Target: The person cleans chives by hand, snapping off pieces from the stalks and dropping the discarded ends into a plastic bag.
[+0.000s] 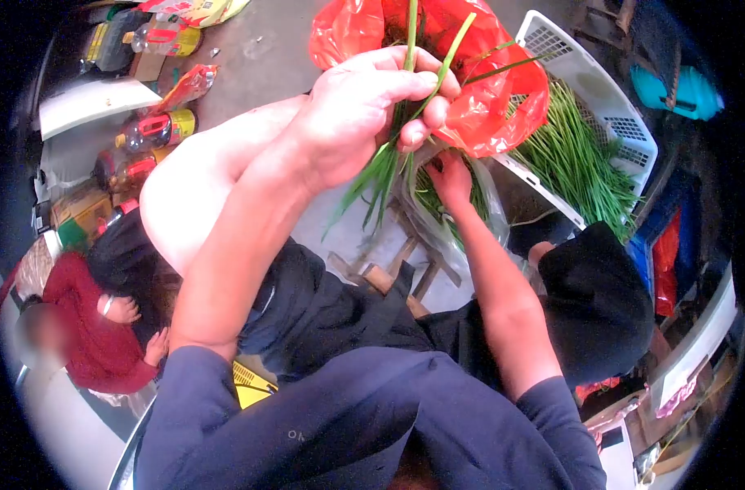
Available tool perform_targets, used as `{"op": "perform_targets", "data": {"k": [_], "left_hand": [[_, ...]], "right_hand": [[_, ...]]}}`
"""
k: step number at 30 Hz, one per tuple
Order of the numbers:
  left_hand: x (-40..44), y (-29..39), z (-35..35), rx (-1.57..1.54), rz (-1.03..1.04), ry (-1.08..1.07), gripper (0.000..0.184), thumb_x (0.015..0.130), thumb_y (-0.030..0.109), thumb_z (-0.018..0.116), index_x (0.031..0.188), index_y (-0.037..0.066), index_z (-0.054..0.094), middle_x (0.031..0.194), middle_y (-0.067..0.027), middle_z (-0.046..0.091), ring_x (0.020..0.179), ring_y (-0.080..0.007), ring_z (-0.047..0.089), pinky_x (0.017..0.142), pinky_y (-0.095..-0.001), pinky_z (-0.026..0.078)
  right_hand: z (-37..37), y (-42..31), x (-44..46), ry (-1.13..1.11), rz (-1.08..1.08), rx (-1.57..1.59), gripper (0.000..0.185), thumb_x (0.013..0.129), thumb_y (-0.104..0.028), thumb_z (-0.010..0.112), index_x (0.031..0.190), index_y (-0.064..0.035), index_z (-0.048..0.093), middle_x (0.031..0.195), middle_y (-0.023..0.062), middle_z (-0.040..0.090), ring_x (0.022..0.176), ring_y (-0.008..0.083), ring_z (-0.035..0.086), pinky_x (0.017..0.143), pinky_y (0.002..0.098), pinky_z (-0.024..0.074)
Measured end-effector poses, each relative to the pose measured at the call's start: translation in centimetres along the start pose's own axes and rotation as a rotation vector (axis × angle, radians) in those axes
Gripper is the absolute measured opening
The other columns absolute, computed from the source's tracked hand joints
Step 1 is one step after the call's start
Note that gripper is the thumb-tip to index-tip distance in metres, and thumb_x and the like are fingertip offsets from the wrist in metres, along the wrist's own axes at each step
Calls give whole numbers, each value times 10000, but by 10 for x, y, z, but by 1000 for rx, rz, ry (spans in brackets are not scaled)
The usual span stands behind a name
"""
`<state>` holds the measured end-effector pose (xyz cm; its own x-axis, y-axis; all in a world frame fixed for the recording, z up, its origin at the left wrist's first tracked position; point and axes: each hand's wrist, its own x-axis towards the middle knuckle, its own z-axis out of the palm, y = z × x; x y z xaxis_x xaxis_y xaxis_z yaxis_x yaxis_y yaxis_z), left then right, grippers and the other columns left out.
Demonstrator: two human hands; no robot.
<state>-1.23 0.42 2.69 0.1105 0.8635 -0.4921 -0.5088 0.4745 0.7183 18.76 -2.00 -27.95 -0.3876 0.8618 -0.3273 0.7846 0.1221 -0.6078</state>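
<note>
My left hand [389, 102] is raised near the top middle, its thumb and fingers closed around a few long green chives [371, 184]. Their pale stems point up and the leafy ends hang below the hand. Lower and to the right, my right hand [451, 181] reaches into a clear plastic bag [496, 208] that has more green leaves in it. Its fingers are bent and mostly hidden, so what they hold does not show. Behind both hands sits a red plastic bag [503, 114] with its mouth open.
A white plastic basket [629, 131] at the right holds a heap of long chives [564, 143]. Several bottles [156, 129] stand at the left. A person in a dark red top [91, 327] sits at the lower left. A wooden frame [380, 278] is below the bag.
</note>
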Motion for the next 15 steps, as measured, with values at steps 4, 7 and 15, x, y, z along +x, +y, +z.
{"op": "perform_targets", "data": {"k": [4, 7, 15], "left_hand": [[2, -2, 3, -5, 7, 47, 192, 940, 171, 468, 1017, 21, 559, 763, -29, 570, 609, -93, 489, 558, -212, 392], [4, -3, -2, 44, -4, 25, 190, 940, 167, 465, 1013, 20, 561, 760, -27, 568, 607, -92, 487, 556, -210, 391], [5, -1, 1, 43, 12, 40, 179, 936, 157, 467, 1004, 22, 562, 748, -20, 558, 590, -84, 468, 535, -205, 377]], "right_hand": [[11, 2, 0, 12, -34, -80, 259, 763, -220, 643, 982, -85, 615, 967, 150, 633, 879, 352, 609, 732, 466, 493], [21, 4, 7, 23, -44, -100, 254, 770, -215, 635, 988, -87, 615, 964, 152, 627, 849, 356, 614, 705, 466, 500], [18, 4, 3, -4, -50, -148, 203, 743, -209, 642, 884, -64, 635, 849, 167, 642, 738, 377, 612, 647, 455, 501]]}}
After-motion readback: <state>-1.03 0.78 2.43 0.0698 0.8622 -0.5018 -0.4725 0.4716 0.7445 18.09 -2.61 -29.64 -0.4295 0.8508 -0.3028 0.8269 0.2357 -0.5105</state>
